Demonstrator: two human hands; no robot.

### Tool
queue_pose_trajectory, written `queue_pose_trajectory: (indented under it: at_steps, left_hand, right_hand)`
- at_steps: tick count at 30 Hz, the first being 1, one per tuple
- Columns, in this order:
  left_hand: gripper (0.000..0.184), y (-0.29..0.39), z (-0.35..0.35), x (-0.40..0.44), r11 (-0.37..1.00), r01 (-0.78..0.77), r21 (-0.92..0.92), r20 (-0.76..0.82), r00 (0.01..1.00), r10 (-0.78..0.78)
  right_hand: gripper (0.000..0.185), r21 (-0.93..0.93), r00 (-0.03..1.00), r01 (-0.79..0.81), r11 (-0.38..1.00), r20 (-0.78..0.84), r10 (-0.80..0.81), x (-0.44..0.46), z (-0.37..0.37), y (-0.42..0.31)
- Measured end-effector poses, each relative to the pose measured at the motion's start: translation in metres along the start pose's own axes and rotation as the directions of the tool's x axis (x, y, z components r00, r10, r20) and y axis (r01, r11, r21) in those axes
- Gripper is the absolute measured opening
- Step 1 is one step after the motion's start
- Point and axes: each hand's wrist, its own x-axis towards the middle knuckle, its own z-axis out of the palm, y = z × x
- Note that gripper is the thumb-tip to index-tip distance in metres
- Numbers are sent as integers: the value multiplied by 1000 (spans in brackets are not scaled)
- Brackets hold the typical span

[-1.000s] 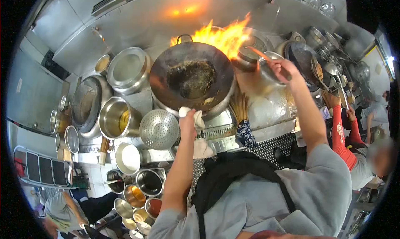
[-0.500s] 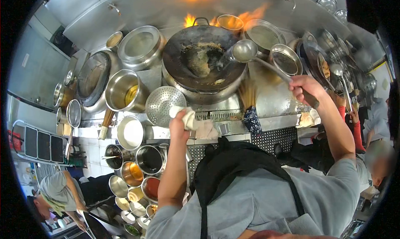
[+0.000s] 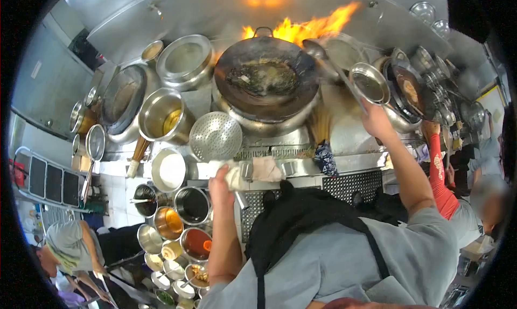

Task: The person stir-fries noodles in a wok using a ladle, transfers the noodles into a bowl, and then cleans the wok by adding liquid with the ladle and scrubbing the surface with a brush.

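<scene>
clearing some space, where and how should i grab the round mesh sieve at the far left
Probably by the sieve's long handle, coming from the near side: it sticks out from the round mesh head, away from the stove.

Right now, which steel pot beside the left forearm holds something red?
The red-filled pot, just below the dark-filled pot in the picture; the orange-filled pot is to its upper left. Neither of those is red.

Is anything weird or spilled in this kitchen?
The big orange flames stand out: they leap up behind the wok, above its far rim, near the ladle. That might be normal for this stove, though. I can't make out any clear spill.
</scene>
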Motion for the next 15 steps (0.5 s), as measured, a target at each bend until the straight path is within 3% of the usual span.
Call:
queue_pose_trajectory:
  at_steps: [3,5,7,10,11,12,13,14,15]
  left_hand:
    - [28,-11,-24,3,1000,22,-22,-10,1000,-22]
    - [28,-14,-34,0,999,44,14,-40,998,-43]
    - [29,-15,-39,0,998,42,42,-54,998,-40]
    - [32,-7,-28,-12,997,38,62,-76,997,-33]
    - [33,-9,-27,-10,998,31,56,-73,997,-27]
    - [33,-9,-29,-9,998,26,53,-70,997,-22]
    - [33,-9,-31,-10,998,24,53,-68,997,-20]
    - [33,-4,-27,-14,997,44,61,-59,997,-40]
    - [33,-3,-27,-14,997,44,58,-57,998,-40]
  right_hand:
    - [37,-113,988,-145,983,-66,138,52,21,57]
    - [26,-123,970,-244,962,-46,240,106,43,88]
    - [22,-251,956,-287,925,-18,292,169,76,119]
    - [17,-367,882,38,929,450,142,237,86,129]
    - [14,-90,867,-83,992,484,117,247,90,130]
    - [12,593,816,-558,580,520,253,248,96,133]
    - [11,840,789,-539,-70,532,308,243,100,140]
    - [11,823,808,-330,-463,500,313,226,91,134]
    - [11,741,780,-311,-595,557,287,215,75,131]
